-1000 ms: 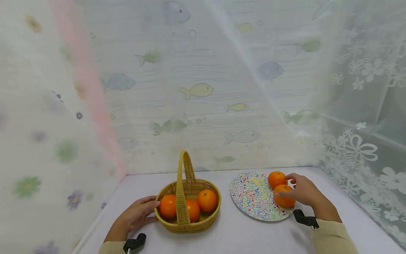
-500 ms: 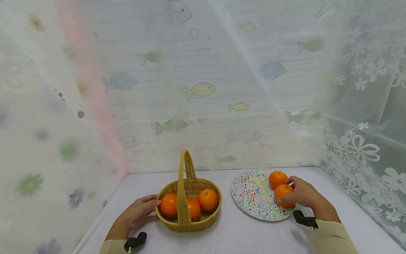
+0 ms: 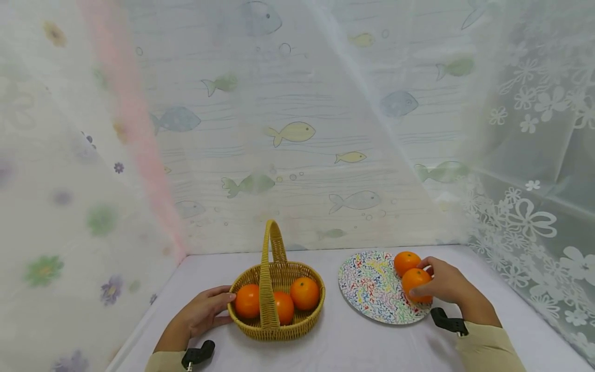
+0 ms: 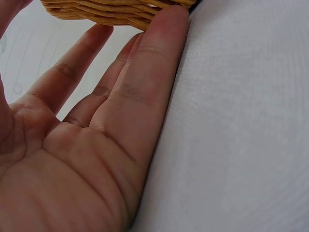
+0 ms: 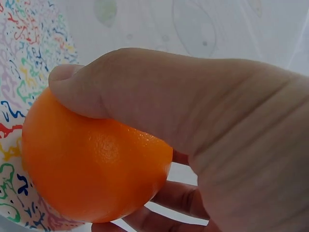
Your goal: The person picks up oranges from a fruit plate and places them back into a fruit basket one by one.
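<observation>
My right hand [image 3: 445, 280] grips an orange [image 3: 416, 284] at the right side of a round plate with colourful squiggles [image 3: 372, 289]. In the right wrist view, the thumb lies across this orange [image 5: 96, 159] and the fingers curve round its far side. Just behind it on the plate sits a second orange [image 3: 406, 262]. My left hand [image 3: 204, 311] touches the left side of a yellow wicker basket [image 3: 297, 328] with its fingers fairly straight. The left wrist view shows fingertips against the basket's woven side [image 4: 106, 12]. Three oranges [image 3: 304, 293] lie in the basket, one partly behind its handle.
A white cloth [image 3: 344, 346] covers the table. Behind it hangs a curtain printed with fish [image 3: 297, 155], with sheer flowered curtain [image 3: 530, 222] on the right. The basket's tall arched handle [image 3: 267, 274] stands upright.
My right thumb and fingers have closed round the nearer orange, which now sits very slightly higher. The left hand and the basket keep their places.
</observation>
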A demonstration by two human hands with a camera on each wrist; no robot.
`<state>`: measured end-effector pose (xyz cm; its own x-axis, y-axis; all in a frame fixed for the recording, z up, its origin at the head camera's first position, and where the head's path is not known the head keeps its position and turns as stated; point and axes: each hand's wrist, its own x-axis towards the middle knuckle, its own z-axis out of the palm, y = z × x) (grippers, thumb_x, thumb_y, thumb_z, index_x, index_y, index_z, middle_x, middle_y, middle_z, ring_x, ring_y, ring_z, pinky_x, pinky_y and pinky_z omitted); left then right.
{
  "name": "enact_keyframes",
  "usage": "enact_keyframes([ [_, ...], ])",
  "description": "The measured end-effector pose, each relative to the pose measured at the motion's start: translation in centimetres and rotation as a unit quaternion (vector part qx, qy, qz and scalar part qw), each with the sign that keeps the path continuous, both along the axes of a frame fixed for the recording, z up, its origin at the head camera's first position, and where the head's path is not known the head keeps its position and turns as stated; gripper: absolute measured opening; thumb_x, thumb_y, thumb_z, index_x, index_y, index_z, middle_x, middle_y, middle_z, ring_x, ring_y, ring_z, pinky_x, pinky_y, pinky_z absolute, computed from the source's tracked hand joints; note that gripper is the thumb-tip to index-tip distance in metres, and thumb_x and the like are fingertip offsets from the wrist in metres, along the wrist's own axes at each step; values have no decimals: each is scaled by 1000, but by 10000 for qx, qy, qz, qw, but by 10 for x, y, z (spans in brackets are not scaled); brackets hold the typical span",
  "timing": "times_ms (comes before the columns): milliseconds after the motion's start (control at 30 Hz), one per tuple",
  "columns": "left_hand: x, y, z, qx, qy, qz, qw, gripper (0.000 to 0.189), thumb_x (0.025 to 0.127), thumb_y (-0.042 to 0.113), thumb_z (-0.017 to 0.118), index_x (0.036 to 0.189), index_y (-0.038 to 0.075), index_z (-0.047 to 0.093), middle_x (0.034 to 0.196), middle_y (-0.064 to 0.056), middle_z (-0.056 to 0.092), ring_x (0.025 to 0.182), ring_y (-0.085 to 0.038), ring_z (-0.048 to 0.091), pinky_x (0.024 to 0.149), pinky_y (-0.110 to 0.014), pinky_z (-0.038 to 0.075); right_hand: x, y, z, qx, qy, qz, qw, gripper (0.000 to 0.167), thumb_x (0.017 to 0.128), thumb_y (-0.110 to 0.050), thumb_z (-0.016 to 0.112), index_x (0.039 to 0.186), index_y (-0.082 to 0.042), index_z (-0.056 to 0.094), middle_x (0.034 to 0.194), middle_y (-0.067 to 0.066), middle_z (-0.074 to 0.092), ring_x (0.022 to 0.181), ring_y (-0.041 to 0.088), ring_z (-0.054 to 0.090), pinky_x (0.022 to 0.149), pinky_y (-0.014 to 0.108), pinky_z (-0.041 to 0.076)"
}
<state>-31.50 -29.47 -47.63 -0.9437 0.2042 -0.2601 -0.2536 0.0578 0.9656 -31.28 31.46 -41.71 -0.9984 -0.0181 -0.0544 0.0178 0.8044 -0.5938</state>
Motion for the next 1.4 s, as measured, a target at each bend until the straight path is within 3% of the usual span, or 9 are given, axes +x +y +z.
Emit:
enact_keyframes([
  [600, -1, -1, -4, 7, -17, -71, 10000, 75, 99, 33, 71, 156, -1, 38, 147, -17, 58, 119, -23, 67, 99, -51, 59, 3, -15, 9, -55, 359, 76, 9993, 78, 71, -35, 93, 129, -1, 53, 121, 22, 63, 99, 30, 62, 86, 48, 63],
  [867, 1, -3, -2, -36, 21, -47, 10000, 73, 99, 33, 70, 156, -2, 39, 149, -19, 56, 120, -24, 66, 99, -51, 59, 3, -28, 8, -197, 648, 359, 9971, 75, 75, -34, 90, 131, -1, 54, 118, 17, 65, 96, 27, 62, 81, 44, 62],
  [1400, 1, 1, -1, -30, -25, 68, 10000, 75, 97, 33, 73, 155, -1, 40, 150, -20, 55, 120, -25, 66, 98, -51, 59, -1, -68, 34, -610, 1099, 772, 9891, 67, 76, -28, 89, 132, -7, 59, 121, 13, 64, 97, 25, 63, 79, 39, 63],
])
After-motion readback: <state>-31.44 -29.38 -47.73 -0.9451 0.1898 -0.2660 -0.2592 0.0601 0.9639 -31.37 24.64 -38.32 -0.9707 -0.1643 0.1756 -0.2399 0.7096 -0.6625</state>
